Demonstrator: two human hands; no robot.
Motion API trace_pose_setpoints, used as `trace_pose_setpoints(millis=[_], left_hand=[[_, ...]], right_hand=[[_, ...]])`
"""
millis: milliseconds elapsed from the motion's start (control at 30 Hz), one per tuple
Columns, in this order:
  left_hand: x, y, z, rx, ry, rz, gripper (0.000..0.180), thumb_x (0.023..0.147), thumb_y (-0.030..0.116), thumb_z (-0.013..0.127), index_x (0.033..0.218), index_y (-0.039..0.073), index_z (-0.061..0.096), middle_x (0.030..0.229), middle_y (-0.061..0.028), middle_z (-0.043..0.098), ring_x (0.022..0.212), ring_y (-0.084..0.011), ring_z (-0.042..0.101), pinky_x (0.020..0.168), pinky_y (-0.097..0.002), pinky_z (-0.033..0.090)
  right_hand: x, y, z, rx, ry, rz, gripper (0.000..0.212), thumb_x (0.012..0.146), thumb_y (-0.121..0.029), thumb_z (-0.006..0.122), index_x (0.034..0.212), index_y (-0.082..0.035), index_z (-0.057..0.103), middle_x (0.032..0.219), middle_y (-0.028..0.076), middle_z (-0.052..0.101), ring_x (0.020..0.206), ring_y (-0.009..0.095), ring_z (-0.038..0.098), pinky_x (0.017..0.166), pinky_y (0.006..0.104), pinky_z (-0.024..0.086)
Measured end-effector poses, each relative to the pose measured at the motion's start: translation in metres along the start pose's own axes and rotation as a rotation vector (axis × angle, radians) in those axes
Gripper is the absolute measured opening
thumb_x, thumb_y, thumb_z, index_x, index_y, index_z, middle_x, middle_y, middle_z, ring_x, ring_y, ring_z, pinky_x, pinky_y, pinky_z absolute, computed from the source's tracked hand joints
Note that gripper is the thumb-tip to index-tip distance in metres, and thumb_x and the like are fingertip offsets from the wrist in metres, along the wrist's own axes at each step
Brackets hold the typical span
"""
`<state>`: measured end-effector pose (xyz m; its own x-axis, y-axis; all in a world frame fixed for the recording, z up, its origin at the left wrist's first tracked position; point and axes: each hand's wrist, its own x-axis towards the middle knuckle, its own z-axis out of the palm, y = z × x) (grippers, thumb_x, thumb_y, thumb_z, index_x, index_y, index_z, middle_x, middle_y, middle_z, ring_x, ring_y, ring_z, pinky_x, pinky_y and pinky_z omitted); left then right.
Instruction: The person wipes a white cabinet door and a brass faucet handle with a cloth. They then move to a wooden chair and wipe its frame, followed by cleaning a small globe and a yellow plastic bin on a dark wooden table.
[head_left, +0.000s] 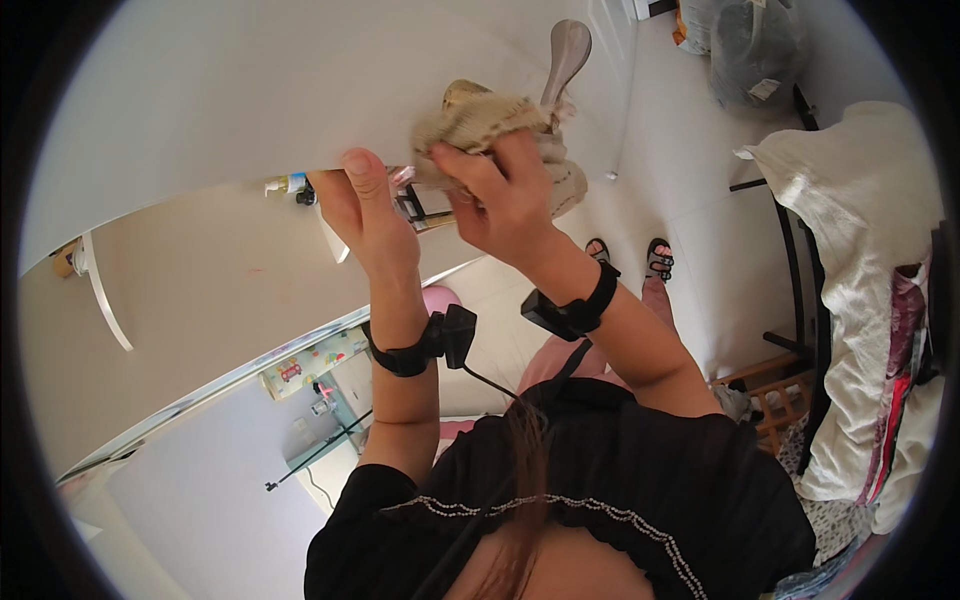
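Observation:
My right hand point(503, 190) is closed on a beige, coarse-woven cloth point(480, 115) with frayed edges, bunched up at the door. Just beyond the cloth, a silver lever handle point(570, 50) sticks out; its base is hidden behind the cloth. My left hand point(365, 200) grips the edge of the white door point(220, 90), thumb on the near face and the other fingers mostly out of sight behind it. Each wrist wears a black strap with a small black box.
On the right, a white cloth point(870, 200) hangs over a black metal rack point(790, 260). A grey plastic bag point(755, 55) stands at the far right. A glass shelf point(335, 440) is at lower left. My sandalled feet point(658, 258) stand on pale floor tiles.

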<state>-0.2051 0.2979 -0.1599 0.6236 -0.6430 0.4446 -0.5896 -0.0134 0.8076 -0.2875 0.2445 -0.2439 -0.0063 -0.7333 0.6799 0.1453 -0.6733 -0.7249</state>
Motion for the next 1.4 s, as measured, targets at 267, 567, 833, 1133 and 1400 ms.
trace_pose_setpoints(millis=[267,567,833,1133,1400], left_hand=[[0.012,-0.013,-0.009,0.021,-0.007,0.049,0.035,0.106,0.041,0.049,0.111,0.007,0.049,0.095,0.0003,0.05,0.089,-0.0109,0.055,0.086,-0.0316,0.051],[0.012,-0.021,-0.007,-0.026,0.024,0.032,0.047,0.105,0.039,0.05,0.127,-0.003,0.046,0.113,-0.0081,0.057,0.102,-0.015,0.051,0.094,-0.0297,0.04],[0.013,-0.023,-0.002,-0.007,0.104,0.033,0.039,0.106,0.039,0.048,0.115,0.0,0.047,0.102,-0.0047,0.052,0.094,-0.0131,0.049,0.089,-0.029,0.043],[0.003,-0.032,0.006,-0.116,0.109,0.069,0.057,0.104,0.024,0.056,0.147,0.001,0.027,0.14,-0.0163,0.046,0.122,-0.0229,0.052,0.105,-0.0366,0.043],[-0.013,-0.073,0.052,0.073,0.166,-0.165,0.077,0.086,0.007,0.079,0.144,0.003,0.028,0.134,-0.0148,0.048,0.12,-0.0229,0.053,0.101,-0.0346,0.047]], right_hand=[[-0.045,0.027,-0.004,-0.146,-0.141,0.116,0.04,0.065,0.001,0.071,0.102,-0.014,0.07,0.089,0.008,0.057,0.081,0.029,0.06,0.063,0.0381,0.051],[0.008,-0.022,0.015,0.045,-0.021,0.048,0.031,0.069,-0.003,0.074,0.098,-0.013,0.07,0.089,0.01,0.058,0.08,0.029,0.06,0.062,0.0373,0.052],[-0.068,0.052,-0.009,-0.134,-0.248,0.226,0.041,0.066,0.002,0.074,0.104,-0.015,0.071,0.087,0.009,0.057,0.069,0.026,0.061,0.057,0.0345,0.051],[-0.016,-0.001,0.023,0.042,-0.059,0.13,0.034,0.069,-0.005,0.075,0.101,-0.017,0.071,0.089,0.008,0.057,0.078,0.025,0.063,0.058,0.0338,0.053],[-0.094,0.118,-0.019,0.11,-0.205,0.763,0.024,0.078,0.001,0.07,0.101,-0.008,0.071,0.094,0.005,0.061,0.078,0.018,0.063,0.07,0.0313,0.053]])
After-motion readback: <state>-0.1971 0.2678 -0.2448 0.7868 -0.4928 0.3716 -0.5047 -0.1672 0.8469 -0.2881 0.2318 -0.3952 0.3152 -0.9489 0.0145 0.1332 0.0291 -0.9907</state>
